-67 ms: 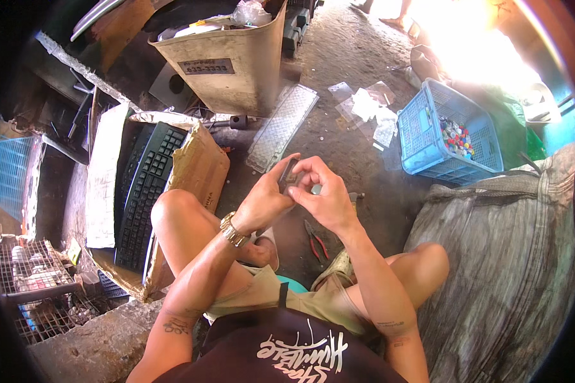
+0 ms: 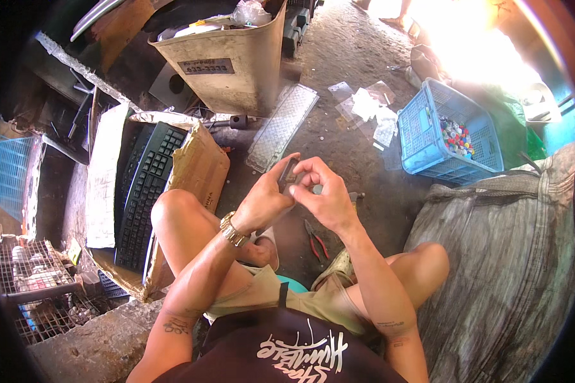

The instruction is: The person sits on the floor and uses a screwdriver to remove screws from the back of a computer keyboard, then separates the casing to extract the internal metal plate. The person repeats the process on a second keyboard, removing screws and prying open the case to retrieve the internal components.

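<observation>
My left hand [image 2: 267, 199] is closed round a small dark flat piece [image 2: 287, 173], holding it up over the floor between my knees. My right hand [image 2: 326, 196] grips the same piece from the other side, its fingers bent and its thumb pressed near the lower end. What kind of piece this is cannot be made out, since the fingers cover much of it. Below my hands, pliers [image 2: 316, 242] with red handles lie on the floor. A metal-and-yellow tool [image 2: 356, 196] shows partly beside my right wrist.
On the left, a cardboard box [image 2: 201, 172] holds black keyboards [image 2: 150, 191]. A large beige bin [image 2: 236, 76] stands ahead, beside a clear textured sheet [image 2: 284, 124]. To the right are a blue crate [image 2: 421, 137] with colourful caps and a big woven sack [image 2: 492, 268]. White scraps [image 2: 367, 105] litter the floor.
</observation>
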`<state>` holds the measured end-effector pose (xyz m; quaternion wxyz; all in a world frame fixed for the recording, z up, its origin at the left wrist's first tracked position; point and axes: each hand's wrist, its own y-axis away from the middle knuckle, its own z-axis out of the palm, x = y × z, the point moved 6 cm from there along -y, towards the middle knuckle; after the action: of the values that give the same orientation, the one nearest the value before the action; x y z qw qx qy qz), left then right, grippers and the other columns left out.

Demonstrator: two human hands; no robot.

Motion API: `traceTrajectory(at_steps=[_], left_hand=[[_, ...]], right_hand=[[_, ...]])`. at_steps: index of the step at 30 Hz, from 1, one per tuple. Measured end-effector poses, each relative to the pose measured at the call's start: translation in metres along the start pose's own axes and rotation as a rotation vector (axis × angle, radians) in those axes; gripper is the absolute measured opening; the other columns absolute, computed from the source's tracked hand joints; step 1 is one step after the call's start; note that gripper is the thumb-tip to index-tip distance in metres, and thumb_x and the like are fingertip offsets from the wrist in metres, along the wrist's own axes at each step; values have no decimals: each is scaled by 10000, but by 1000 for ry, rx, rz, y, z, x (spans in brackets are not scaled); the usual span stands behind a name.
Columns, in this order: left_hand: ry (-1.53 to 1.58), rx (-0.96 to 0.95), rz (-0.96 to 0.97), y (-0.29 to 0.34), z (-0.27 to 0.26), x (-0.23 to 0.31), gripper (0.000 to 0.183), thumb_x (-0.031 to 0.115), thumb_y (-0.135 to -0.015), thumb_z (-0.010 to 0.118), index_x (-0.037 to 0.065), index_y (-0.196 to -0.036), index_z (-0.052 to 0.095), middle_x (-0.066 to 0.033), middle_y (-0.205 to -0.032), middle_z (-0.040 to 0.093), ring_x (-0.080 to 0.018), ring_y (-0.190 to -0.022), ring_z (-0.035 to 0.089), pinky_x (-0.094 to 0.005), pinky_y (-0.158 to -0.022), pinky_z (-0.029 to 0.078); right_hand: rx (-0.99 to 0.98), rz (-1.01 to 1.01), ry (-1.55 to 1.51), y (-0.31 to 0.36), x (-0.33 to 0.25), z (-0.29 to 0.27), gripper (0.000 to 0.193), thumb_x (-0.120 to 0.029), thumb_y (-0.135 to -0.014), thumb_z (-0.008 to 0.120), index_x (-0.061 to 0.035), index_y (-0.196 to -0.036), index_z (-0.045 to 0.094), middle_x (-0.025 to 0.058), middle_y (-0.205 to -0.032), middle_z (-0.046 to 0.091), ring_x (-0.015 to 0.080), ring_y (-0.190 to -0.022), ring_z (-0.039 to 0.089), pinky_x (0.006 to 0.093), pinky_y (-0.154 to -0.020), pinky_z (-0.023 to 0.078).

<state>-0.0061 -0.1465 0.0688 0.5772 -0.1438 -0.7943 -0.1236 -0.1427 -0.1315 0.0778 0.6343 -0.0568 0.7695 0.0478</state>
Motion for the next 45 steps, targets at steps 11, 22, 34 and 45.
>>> traceTrajectory(at_steps=[11,22,34,45], left_hand=[[136,-49,-291,0,-6,-7,794,-25,-726,557,75,-1503,427,-77,-977,651,-108,-783,571,-274,-709,489],[295,27,-136,-13,-33,-33,713,-33,-770,630,30,-1459,459,-63,-1219,663,-132,-1081,602,-279,-978,463],[32,97,-133,-11,-67,-36,559,-33,-803,632,9,-1355,552,-93,-1125,703,-153,-1017,639,-310,-935,502],[60,135,-214,-11,-65,-34,547,-39,-826,626,-17,-1367,551,-99,-1119,709,-146,-1002,647,-297,-917,515]], right_hand=[[37,8,40,-5,-2,-8,230,-133,-884,662,-53,-1095,616,70,-745,649,166,-711,646,347,-694,503],[268,71,-821,-1,-1,-63,260,-178,-1002,595,-66,-1227,528,140,-1210,646,229,-992,678,386,-773,562],[169,67,-525,29,0,-63,138,-54,-996,591,5,-1120,613,142,-1124,704,179,-974,699,287,-845,569],[161,50,-622,28,15,-36,134,-6,-976,585,21,-1097,634,134,-1094,715,163,-957,700,293,-875,566]])
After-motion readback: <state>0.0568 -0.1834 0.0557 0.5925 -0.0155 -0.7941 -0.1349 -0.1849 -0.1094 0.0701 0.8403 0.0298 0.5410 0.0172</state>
